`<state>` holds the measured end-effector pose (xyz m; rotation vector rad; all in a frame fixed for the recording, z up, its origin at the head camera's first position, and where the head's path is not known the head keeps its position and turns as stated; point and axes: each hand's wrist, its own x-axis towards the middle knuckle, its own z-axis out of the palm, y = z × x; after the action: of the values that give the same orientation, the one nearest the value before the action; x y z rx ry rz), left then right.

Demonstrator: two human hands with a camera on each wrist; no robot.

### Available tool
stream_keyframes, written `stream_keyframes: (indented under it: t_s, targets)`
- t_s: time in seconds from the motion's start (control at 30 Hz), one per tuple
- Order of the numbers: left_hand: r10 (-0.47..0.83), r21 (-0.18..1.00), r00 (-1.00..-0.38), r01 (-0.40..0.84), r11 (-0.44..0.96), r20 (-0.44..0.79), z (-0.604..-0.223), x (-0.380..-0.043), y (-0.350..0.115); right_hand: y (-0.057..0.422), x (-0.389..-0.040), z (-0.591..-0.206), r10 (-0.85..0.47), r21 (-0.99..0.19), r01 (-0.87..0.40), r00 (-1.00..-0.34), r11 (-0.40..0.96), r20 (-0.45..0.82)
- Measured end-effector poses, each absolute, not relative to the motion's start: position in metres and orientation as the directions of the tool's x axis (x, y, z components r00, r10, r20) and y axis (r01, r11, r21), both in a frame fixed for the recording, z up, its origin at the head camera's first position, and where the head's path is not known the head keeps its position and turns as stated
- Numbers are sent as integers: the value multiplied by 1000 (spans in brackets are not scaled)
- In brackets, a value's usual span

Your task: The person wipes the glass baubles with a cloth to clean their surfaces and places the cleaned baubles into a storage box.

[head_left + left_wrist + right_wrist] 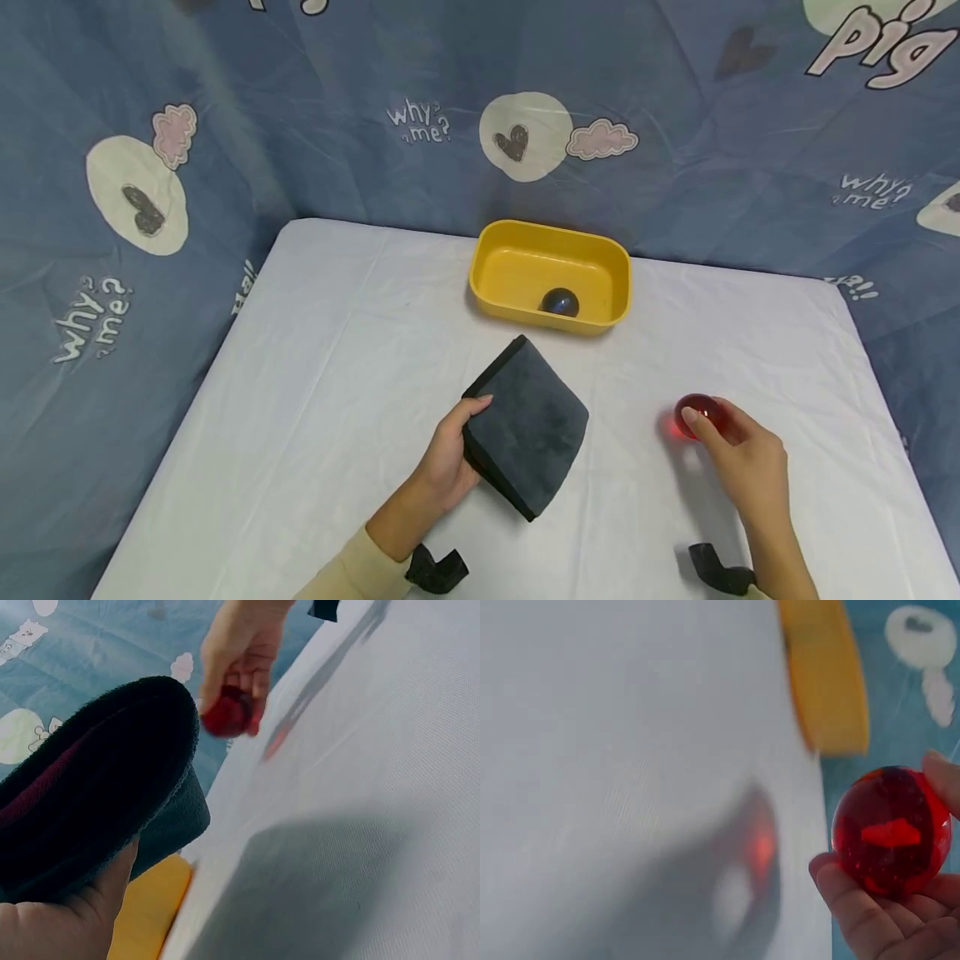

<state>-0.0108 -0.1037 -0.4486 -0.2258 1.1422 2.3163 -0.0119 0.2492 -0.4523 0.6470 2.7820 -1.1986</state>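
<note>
My left hand (448, 458) grips a dark grey folded cloth (528, 429) by its left edge, thumb on top, above the table. In the left wrist view the cloth (112, 765) has a fuzzy edge, with a dark reddish layer inside the fold. At the right, my right hand (750, 458) holds a see-through red ball (699, 416) between thumb and fingers. The ball (892, 832) shows clearly in the right wrist view, raised off the table and casting a red-tinted shadow. A dark shiny ball (560, 302) lies in the yellow tray (487, 292) beyond the cloth.
A white cloth covers the table (337, 375). Behind and to the sides hangs a blue printed curtain (337, 108), which meets the table's far edge close behind the yellow tray. Black wrist mounts (437, 572) are visible at both wrists.
</note>
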Motion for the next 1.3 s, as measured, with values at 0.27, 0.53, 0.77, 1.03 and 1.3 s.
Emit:
stream_keyframes:
  t_s: [0.27, 0.53, 0.77, 1.03, 1.3]
  targets:
    - [407, 682, -834, -544, -489, -374, -447, -11, -99, 204, -19, -427, 187, -834, 263, -963, 486, -195]
    - [397, 674, -830, -553, -490, -392, -446, -12, -94, 148, -17, -415, -130, -809, -256, -967, 529, 221]
    - [425, 667, -825, -556, -497, -372, -447, -11, -91, 125, -18, -420, -345, -590, -571, -819, 571, 458]
    - [438, 672, -825, -552, -494, -357, -447, -14, -93, 107, -16, -426, -450, -416, -644, -756, 642, 476]
    - [433, 701, -838, -526, -481, -332, -449, -15, -95, 97, -6, -437, -434, -427, -624, -772, 654, 463]
